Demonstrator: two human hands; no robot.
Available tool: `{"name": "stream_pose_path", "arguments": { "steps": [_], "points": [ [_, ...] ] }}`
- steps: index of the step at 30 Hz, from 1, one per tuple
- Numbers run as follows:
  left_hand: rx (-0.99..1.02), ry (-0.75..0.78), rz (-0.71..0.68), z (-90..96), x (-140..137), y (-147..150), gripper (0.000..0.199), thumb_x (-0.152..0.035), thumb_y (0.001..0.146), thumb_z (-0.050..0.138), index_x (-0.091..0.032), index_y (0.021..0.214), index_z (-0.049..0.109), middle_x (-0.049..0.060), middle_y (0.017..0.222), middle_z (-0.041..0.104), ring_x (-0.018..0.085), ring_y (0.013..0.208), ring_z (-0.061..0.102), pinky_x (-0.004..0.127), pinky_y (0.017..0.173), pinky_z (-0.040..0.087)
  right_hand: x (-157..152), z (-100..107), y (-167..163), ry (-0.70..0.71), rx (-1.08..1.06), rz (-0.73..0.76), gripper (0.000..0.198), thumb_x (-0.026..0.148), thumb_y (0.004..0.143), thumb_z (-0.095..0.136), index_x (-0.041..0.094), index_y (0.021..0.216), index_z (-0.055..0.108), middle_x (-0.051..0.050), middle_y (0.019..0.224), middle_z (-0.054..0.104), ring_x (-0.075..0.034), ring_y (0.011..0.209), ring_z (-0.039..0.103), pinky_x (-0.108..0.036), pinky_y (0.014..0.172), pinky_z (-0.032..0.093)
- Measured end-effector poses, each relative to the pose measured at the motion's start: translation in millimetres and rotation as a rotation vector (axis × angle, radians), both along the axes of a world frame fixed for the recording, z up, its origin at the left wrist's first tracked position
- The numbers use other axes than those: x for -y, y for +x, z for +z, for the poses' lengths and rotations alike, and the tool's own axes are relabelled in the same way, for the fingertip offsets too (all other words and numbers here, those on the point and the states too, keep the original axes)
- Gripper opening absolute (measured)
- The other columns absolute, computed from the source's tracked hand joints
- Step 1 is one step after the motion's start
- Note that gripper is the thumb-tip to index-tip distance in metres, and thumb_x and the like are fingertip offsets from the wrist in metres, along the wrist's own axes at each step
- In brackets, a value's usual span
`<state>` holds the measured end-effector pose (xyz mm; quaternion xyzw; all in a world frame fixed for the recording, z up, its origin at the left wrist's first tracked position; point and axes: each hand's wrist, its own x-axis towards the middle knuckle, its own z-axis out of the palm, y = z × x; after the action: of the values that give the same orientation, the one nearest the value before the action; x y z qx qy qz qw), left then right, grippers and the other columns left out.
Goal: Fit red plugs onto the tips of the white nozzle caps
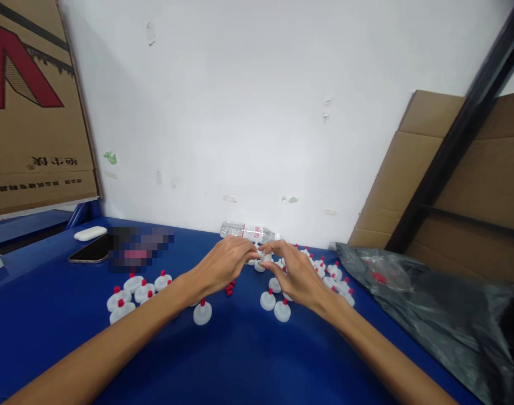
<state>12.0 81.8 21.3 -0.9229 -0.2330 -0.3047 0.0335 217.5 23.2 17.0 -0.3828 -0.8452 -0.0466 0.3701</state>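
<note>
Both hands meet over the middle of the table. A white plastic cap (266,256) is pinched between the thumb and fingers of my right hand (294,274). My left hand (226,262) has its fingertips pressed together right beside that cap; whatever they hold is too small and covered to make out. Beneath my left hand lie several small red tips (229,289) in a little pile. White domed caps with red tips stand around: one cap (202,313) by my left wrist, another cap (282,310) below my right hand. More white caps are partly hidden behind my hands.
A clear plastic bottle (249,231) lies along the wall. Several red-tipped caps (144,291) stand at left, more caps (333,271) at right. A phone (90,249) and white case (90,233) lie far left. Dark plastic bag (425,306) covers the table's right edge.
</note>
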Motion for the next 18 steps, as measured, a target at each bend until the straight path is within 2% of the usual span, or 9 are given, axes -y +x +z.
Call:
{"name": "stream_pose_path", "arguments": {
  "steps": [3, 6, 9, 11, 14, 18],
  "points": [
    [-0.081, 0.053, 0.055, 2.4, -3, -1, 0.029, -0.032, 0.104, 0.04, -0.016, 0.098, 0.064, 0.006, 0.091, 0.067, 0.019, 0.086, 0.059, 0.034, 0.081, 0.042, -2, 3, 1, 0.006, 0.113, 0.007, 0.017, 0.022, 0.097, 0.049, 0.026, 0.113, 0.053, -0.007, 0.108, 0.068, -0.024, 0.103, 0.063, -0.041, 0.091, 0.05],
    [-0.18, 0.088, 0.109, 2.4, -7, -4, 0.023, -0.026, 0.1, 0.047, -0.016, 0.095, 0.067, 0.007, 0.088, 0.067, 0.021, 0.089, 0.058, 0.034, 0.081, 0.042, -9, 2, 11, 0.02, 0.2, -0.069, 0.018, 0.021, 0.098, 0.045, 0.024, 0.109, 0.059, -0.007, 0.105, 0.067, -0.024, 0.1, 0.063, -0.041, 0.089, 0.05],
    [-0.292, 0.004, 0.122, 3.5, -9, -11, 0.019, -0.016, 0.092, 0.053, -0.018, 0.081, 0.069, 0.006, 0.076, 0.065, 0.021, 0.083, 0.059, 0.032, 0.076, 0.043, -20, 0, 30, -0.005, 0.167, -0.22, 0.025, 0.027, 0.101, 0.04, 0.024, 0.115, 0.061, -0.008, 0.113, 0.067, -0.024, 0.105, 0.063, -0.042, 0.091, 0.049],
    [-0.34, -0.092, 0.139, 4.9, -9, -17, 0.019, -0.012, 0.087, 0.055, -0.019, 0.078, 0.07, 0.007, 0.076, 0.066, 0.021, 0.08, 0.06, 0.029, 0.07, 0.042, -26, -3, 41, -0.05, 0.158, -0.275, 0.031, 0.032, 0.103, 0.036, 0.024, 0.117, 0.062, -0.008, 0.118, 0.068, -0.026, 0.11, 0.062, -0.043, 0.095, 0.047],
    [-0.389, -0.211, 0.195, 7.0, -7, -24, 0.023, -0.008, 0.081, 0.054, -0.021, 0.085, 0.073, 0.007, 0.086, 0.068, 0.02, 0.074, 0.062, 0.026, 0.06, 0.04, -32, -9, 51, -0.148, 0.197, -0.262, 0.04, 0.037, 0.105, 0.028, 0.023, 0.112, 0.065, -0.008, 0.114, 0.07, -0.026, 0.11, 0.063, -0.043, 0.096, 0.046],
    [-0.446, -0.267, 0.208, 6.7, -4, -26, 0.032, -0.002, 0.073, 0.052, -0.022, 0.088, 0.073, 0.007, 0.086, 0.07, 0.021, 0.076, 0.064, 0.026, 0.058, 0.039, -34, -16, 55, -0.237, 0.218, -0.266, 0.048, 0.045, 0.105, 0.023, 0.025, 0.115, 0.066, -0.007, 0.115, 0.071, -0.026, 0.114, 0.063, -0.045, 0.099, 0.046]
  ]
}}
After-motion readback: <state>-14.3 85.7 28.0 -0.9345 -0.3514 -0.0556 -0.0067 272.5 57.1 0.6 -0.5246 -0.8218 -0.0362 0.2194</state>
